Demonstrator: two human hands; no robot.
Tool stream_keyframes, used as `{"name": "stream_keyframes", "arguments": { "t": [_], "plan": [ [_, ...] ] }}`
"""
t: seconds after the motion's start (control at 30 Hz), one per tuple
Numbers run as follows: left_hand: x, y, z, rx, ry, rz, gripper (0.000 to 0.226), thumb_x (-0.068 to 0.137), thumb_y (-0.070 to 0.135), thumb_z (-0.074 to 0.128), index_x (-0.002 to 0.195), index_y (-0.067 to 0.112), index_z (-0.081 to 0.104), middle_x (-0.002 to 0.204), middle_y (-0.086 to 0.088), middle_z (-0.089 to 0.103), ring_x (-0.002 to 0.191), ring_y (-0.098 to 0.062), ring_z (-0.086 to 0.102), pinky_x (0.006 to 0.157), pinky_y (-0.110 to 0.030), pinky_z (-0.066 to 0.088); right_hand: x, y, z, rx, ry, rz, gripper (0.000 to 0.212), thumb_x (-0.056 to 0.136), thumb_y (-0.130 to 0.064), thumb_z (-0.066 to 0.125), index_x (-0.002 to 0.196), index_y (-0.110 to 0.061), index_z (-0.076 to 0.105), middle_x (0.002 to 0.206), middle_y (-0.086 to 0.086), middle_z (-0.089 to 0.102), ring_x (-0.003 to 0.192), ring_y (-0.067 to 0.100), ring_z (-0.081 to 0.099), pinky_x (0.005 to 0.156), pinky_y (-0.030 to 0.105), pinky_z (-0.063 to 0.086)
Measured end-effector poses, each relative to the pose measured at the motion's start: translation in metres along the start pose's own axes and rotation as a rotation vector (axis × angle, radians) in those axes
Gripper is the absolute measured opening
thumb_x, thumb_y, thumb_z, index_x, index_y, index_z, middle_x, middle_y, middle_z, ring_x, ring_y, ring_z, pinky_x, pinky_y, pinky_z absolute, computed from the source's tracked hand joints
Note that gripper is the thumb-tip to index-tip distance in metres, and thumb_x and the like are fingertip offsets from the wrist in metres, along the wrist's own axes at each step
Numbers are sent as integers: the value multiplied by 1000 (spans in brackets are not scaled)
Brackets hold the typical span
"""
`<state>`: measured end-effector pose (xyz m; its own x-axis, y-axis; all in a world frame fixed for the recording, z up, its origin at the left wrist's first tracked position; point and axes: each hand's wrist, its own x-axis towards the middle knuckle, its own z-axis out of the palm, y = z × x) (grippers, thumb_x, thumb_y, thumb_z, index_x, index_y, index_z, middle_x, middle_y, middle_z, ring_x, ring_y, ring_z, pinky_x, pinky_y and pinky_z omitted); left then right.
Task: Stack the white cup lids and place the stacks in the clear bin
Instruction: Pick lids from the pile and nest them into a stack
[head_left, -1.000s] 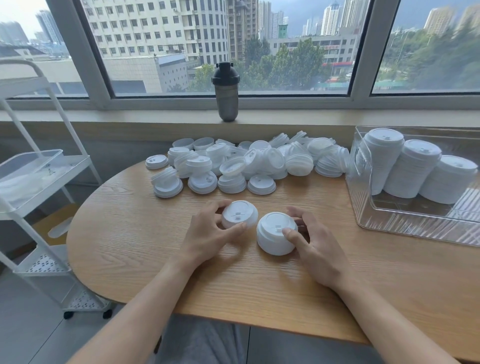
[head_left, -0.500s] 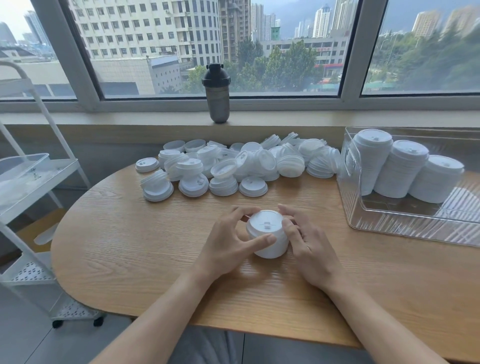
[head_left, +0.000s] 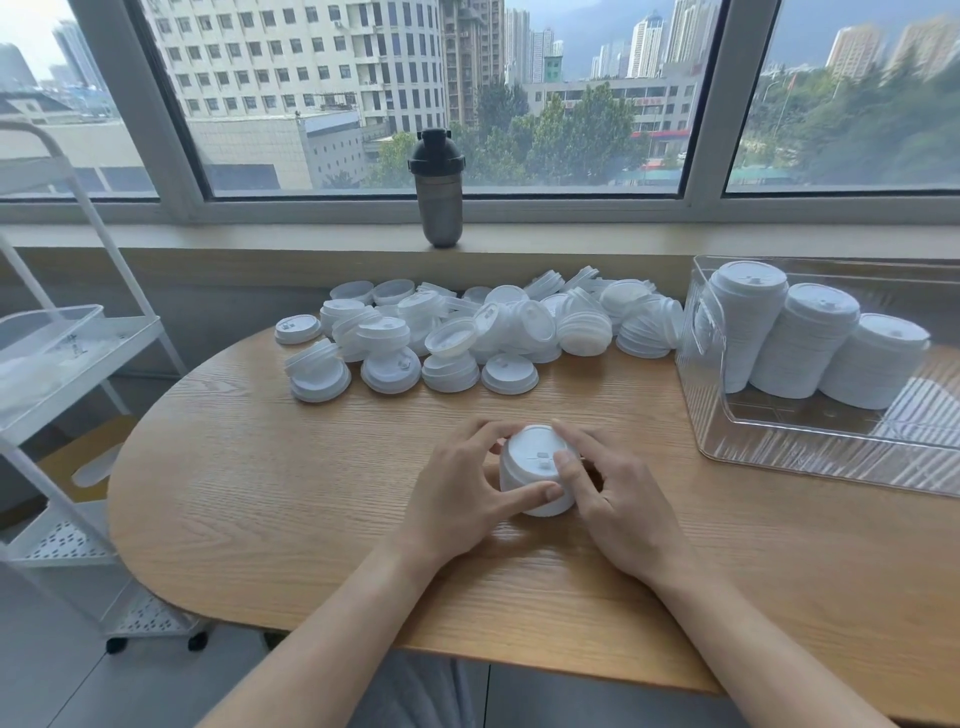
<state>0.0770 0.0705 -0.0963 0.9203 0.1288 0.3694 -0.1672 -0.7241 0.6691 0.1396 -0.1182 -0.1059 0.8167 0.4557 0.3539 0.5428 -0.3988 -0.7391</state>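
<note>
My left hand (head_left: 460, 491) and right hand (head_left: 621, 499) grip a short stack of white lids (head_left: 535, 470) on the wooden table (head_left: 270, 483); its lower sides are hidden by my fingers. The clear bin (head_left: 711, 415), cut off at right, holds three stacks.

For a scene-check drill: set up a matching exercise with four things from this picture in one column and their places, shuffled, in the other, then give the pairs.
Things:
1. shaker bottle
2. short lid stack
3. three tall lid stacks
4. loose lid pile

Places:
A. inside the clear bin
B. at the far side of the wooden table
C. on the window sill
D. between the left hand and right hand

Pairs: 1-C, 2-D, 3-A, 4-B
</note>
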Motion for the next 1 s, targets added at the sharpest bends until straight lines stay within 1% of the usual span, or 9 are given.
{"name": "stream_keyframes", "arguments": {
  "t": [0.07,0.23,0.37,0.5,0.6,0.7,0.83,0.93,1.0],
  "plan": [
    [-2,1,-1,11,5,-4,81,66,84,72,130,35,66,119,27,60,107,0,61,92,-37,54,0,1,0,-17,-5,3,52,100,-53,47,143,-26,57,134,-21,58,128,-2,51,108,26,42],
    [-3,6,-5,16,-20,-16,80,67,80,75,131,34,67,117,27,62,103,3,62,89,-27,53,1,1,0,-4,-2,29,45,100,-46,56,140,-26,60,128,-22,60,122,0,55,104,26,45],
    [-4,5,-6,-21,-45,-32,73,70,72,79,131,33,67,115,26,63,105,5,61,88,-19,51,-2,-3,-1,-7,-22,50,49,100,-53,50,142,-30,57,134,-20,58,126,0,51,109,32,42],
    [-5,3,-7,-131,-40,-81,65,80,62,67,135,28,66,118,22,67,105,0,66,92,-33,55,-5,-8,-4,-46,-77,58,69,84,-56,41,148,-34,46,144,-16,53,132,5,47,111,39,40],
    [-7,6,-11,-197,5,-122,65,79,61,59,133,25,67,111,20,72,100,1,68,91,-31,55,-8,-13,-3,-218,-80,17,86,74,-66,56,152,-34,38,140,-16,52,129,7,47,108,33,40],
    [-8,8,-11,-182,-14,-121,54,83,57,58,127,27,70,105,18,74,98,-2,69,90,-34,55,-10,-14,0,-283,-54,-3,103,66,-74,71,153,-34,34,136,-17,52,124,7,48,102,27,39],
    [-10,9,-5,-135,-69,-110,42,89,55,59,123,34,69,102,17,75,95,-9,71,89,-40,56,-18,-9,-3,-191,29,22,97,67,-68,77,147,-31,39,129,-18,53,121,9,53,98,24,43],
    [-11,13,4,-83,-42,-105,48,88,65,52,121,34,70,101,20,74,94,-3,69,89,-39,55,-31,-3,-18,-132,88,64,99,66,-59,81,149,-27,38,133,-15,56,123,8,52,100,21,41],
    [-9,21,13,-43,-33,-101,47,91,63,52,122,33,70,100,24,71,94,4,66,90,-36,54,-42,3,-36,-110,120,77,97,66,-58,81,148,-29,37,133,-16,56,124,6,52,102,21,41]
  ]
}}
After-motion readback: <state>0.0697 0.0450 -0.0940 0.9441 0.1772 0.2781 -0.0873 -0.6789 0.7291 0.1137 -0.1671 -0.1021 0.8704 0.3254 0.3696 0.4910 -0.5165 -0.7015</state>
